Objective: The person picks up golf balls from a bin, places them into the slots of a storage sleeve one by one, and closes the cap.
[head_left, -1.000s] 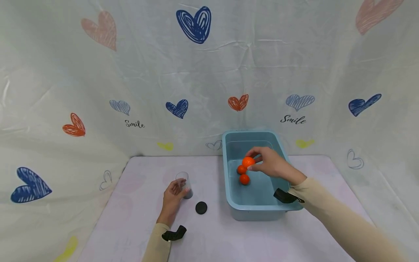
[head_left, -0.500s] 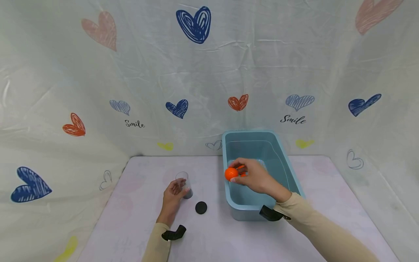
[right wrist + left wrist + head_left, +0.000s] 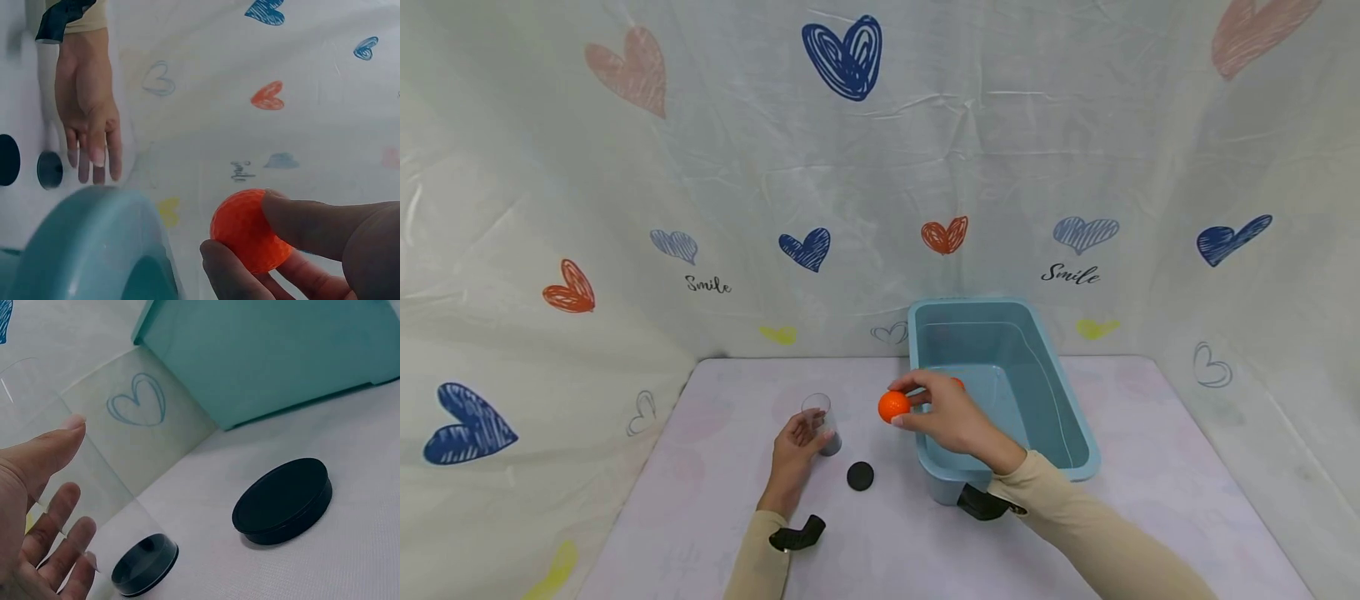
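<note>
Orange ball (image 3: 893,406) pinched in right hand (image 3: 945,414), left hand (image 3: 795,454) holding clear cup (image 3: 822,423)

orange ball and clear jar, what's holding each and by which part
The right hand pinches the orange ball by its sides. The left hand grips the clear jar around its wall.

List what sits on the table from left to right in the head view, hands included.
Left hand gripping the clear jar → black lid → orange ball pinched in the right hand → blue tub.
</note>
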{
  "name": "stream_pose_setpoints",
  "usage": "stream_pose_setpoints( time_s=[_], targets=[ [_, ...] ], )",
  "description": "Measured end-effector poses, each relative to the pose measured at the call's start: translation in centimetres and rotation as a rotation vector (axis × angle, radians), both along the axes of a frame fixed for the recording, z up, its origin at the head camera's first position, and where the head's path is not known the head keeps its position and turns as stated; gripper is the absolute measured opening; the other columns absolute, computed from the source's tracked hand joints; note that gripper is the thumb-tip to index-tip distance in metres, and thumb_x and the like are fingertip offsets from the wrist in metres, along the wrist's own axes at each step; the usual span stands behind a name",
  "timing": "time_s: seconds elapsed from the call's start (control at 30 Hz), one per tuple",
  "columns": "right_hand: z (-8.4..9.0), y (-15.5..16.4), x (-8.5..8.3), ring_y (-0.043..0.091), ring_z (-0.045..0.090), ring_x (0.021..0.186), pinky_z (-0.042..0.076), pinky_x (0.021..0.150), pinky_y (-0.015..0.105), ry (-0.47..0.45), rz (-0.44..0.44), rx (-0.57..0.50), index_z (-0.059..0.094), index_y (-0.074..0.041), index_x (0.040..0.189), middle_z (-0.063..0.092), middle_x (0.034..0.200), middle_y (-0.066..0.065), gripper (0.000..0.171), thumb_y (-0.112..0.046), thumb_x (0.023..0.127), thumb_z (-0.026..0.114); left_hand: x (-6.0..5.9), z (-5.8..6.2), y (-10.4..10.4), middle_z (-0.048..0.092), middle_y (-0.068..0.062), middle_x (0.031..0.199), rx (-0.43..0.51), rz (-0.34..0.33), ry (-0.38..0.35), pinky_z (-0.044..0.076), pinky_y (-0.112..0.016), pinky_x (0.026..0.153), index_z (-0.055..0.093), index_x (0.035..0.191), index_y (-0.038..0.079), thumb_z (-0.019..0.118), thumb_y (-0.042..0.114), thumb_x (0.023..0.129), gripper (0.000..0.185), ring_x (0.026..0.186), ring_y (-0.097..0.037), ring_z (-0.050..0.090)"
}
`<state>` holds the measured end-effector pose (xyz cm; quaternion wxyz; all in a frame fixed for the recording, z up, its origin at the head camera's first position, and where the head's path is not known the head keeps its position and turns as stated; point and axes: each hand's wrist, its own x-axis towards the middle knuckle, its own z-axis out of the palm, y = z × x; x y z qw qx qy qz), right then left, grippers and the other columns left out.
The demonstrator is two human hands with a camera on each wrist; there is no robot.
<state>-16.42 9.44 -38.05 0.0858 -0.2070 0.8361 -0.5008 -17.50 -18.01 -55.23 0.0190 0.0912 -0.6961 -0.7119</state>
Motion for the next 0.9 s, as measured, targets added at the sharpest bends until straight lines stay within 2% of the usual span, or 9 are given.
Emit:
stream_pose_setpoints(
  time_s=[0.23,0.9],
  targets=[
    [-0.7,-1.8,-0.1,0.035,0.071,0.111,0.064,0.088,0.039,-0.01,0.001,-0.046,0.067,0.003,0.124,0.07,0.124,0.017,0.035,-0.001,0.092,0.08,0.0,-0.2,0.1,0.064,-0.015,0.144,-0.026,0.01,-0.011,0.034,-0.052,0.125,0.06,0.138,0.004,0.081,0.005,0.092,0.05,0.14,-0.03,0.052],
    [-1.5,-7.2,-0.4,0.039,0.07,0.111,0.063,0.092,0.042,0.065,0.017,-0.102,0.067,0.004,0.125,0.07,0.123,0.018,0.035,0.003,0.091,0.079,-0.2,0.1,-0.2,0.061,-0.017,0.146,-0.036,-0.007,-0.064,0.033,-0.05,0.127,0.057,0.143,0.005,0.077,0.008,0.096,0.051,0.144,-0.033,0.05]
  ],
)
